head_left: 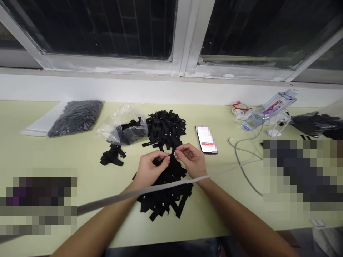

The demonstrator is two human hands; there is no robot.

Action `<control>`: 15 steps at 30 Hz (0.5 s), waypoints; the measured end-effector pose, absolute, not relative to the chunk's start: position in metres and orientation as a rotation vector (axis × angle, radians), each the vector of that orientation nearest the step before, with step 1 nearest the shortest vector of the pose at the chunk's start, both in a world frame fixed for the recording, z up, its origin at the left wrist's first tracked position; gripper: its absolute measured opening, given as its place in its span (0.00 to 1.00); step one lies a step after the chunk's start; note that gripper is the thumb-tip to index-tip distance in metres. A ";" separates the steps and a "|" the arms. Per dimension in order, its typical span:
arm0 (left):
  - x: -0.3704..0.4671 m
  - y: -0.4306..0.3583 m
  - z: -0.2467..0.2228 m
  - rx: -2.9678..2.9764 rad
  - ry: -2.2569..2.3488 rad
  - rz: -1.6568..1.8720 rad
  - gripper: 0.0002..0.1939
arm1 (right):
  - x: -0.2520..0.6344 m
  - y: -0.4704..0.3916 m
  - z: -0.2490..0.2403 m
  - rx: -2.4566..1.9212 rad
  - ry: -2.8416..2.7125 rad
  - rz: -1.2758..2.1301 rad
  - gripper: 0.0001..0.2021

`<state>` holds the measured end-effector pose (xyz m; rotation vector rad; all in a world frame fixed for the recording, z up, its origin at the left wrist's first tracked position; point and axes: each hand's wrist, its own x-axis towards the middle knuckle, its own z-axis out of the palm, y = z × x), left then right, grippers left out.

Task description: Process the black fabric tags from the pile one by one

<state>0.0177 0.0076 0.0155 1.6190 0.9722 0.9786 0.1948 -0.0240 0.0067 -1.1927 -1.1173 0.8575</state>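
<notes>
My left hand [153, 166] and my right hand [190, 159] meet over a heap of short black fabric strips. Between their fingertips they pinch one black strip [173, 152], partly hidden by the fingers. Beneath the hands lies the near heap of black strips [166, 196], with small shiny bits on some of them. A second heap of black strips [166, 126] lies just beyond the hands. To the left is a small cluster of strips [112, 156]. Behind it, an opened clear plastic bag [128, 130] has more strips in it.
A full plastic bag [77, 116] lies at the back left. Right of my hands is a phone [207, 141]. Farther right are a tilted water bottle [270, 109], a grey cable [238, 164] and a dark bag [316, 123]. A blurred grey cord [144, 191] crosses before my forearms.
</notes>
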 end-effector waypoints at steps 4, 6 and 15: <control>0.027 0.007 0.022 1.593 0.979 0.988 0.10 | 0.212 -0.034 0.014 -1.139 -1.160 1.041 0.10; 0.033 0.008 0.028 1.613 0.995 0.978 0.10 | 0.218 -0.040 0.013 -1.129 -1.141 1.083 0.10; 0.055 0.012 0.032 1.766 1.004 0.966 0.08 | 0.221 -0.049 0.013 -1.105 -1.097 1.086 0.07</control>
